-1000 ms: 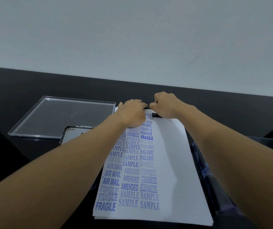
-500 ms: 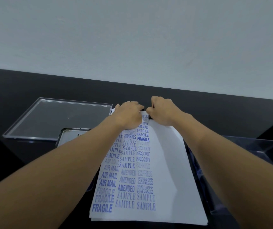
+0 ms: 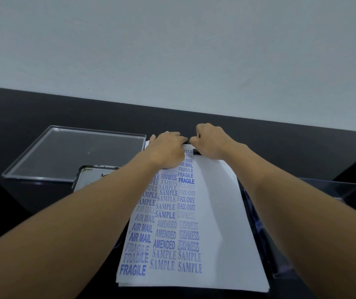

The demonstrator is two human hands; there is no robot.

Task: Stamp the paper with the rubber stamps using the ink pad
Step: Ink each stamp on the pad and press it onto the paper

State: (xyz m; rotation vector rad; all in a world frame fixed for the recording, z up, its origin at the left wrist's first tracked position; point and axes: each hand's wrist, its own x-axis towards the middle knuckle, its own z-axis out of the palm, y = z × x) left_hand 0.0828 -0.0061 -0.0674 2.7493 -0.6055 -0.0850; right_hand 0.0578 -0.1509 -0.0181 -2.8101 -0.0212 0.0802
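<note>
– Where's the paper (image 3: 216, 212)?
– Mid-table (image 3: 43, 104). At its far end the left hand (image 3: 168, 149) lies on the sheet, and the right hand (image 3: 210, 141) beside it is round the stamp (image 3: 195, 151).
– The ink pad tin (image 3: 91, 180)?
– Left of the paper, before the tray (image 3: 65, 152)

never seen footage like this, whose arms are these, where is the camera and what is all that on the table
No machine here: these are a person's two bare arms, filmed by a wide-angle camera on their head, looking forward and down. White paper lies on a black table, covered in blue stamped words such as FRAGILE and SAMPLE. At its far edge the right hand curls round a small black stamp; the left hand rests on the paper beside it, whether gripping too I cannot tell. To the left lie a clear tray and a metal tin, probably the ink pad. A clear box sits on the right.
</note>
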